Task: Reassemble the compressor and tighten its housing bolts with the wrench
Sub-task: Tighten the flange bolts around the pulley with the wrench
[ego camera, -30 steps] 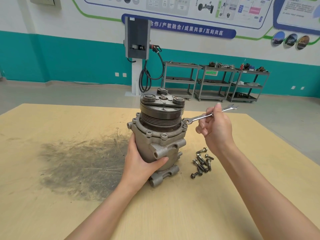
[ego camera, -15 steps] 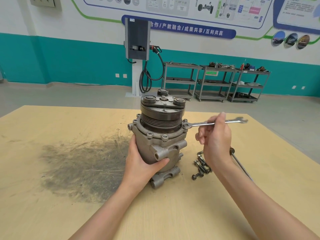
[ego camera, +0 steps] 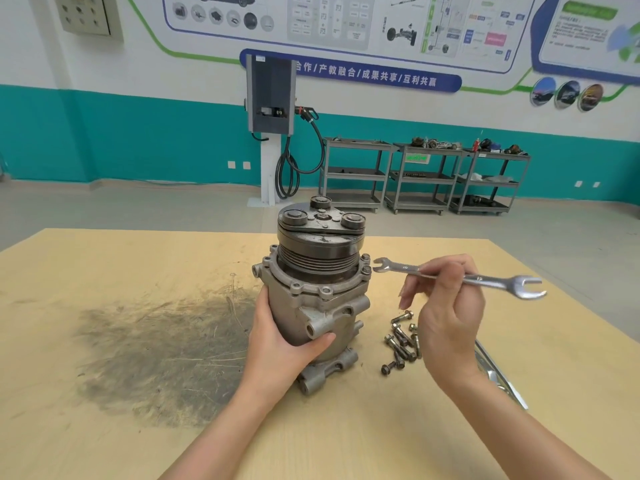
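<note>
The right hand (ego camera: 446,317), fingers pinching the silver open-ended steel wrench (ego camera: 460,277), has pulled its jaw off the flange bolt at 3 o'clock. The left hand (ego camera: 280,344) still clasps the grey cast-metal compressor (ego camera: 318,292) on the scuffed plywood table (ego camera: 138,427); teal-banded wall behind.

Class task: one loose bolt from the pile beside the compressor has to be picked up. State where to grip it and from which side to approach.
Pinch the outlying bolt at its shank from above: it lies flat on the table at the pile's near edge, slightly apart from the others.
</note>
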The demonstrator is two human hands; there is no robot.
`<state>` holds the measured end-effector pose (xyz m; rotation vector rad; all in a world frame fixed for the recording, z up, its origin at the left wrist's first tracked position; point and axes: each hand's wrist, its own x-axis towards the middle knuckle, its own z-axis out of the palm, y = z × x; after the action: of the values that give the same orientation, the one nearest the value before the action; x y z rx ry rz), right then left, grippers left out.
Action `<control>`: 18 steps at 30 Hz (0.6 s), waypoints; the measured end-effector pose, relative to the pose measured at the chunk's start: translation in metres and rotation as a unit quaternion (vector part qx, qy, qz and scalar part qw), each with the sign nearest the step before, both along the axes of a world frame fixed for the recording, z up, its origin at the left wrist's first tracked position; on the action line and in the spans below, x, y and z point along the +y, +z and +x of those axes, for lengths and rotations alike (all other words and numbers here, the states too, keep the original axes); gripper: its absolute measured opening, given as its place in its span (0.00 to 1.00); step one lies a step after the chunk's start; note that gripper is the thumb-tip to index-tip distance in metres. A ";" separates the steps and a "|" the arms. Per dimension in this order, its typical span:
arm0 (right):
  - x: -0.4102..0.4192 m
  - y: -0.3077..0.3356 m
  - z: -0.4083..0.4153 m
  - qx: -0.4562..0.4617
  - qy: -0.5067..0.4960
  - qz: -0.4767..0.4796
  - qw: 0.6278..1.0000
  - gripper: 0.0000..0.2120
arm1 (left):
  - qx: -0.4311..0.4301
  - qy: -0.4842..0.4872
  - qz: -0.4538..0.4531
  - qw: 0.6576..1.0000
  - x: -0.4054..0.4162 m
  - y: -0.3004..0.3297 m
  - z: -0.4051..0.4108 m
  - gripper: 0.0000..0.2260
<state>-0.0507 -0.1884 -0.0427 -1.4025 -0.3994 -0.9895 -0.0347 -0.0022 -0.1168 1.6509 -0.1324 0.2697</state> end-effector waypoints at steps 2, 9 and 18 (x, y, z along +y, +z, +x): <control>-0.006 0.007 0.006 0.049 0.020 0.025 0.998 0.19 | 0.001 0.000 0.000 1.000 0.000 -0.001 0.001 0.52; -0.018 0.018 0.030 0.169 0.129 0.062 0.975 0.20 | 0.004 0.001 -0.003 1.000 0.001 0.000 0.001 0.50; -0.021 0.027 0.048 0.283 0.193 0.080 0.936 0.20 | -0.002 0.001 -0.014 1.000 0.000 0.001 0.001 0.49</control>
<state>-0.0032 -0.2091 -0.0159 -1.3236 -0.1467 -0.2659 -0.0339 -0.0027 -0.1156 1.6234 -0.1299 0.2744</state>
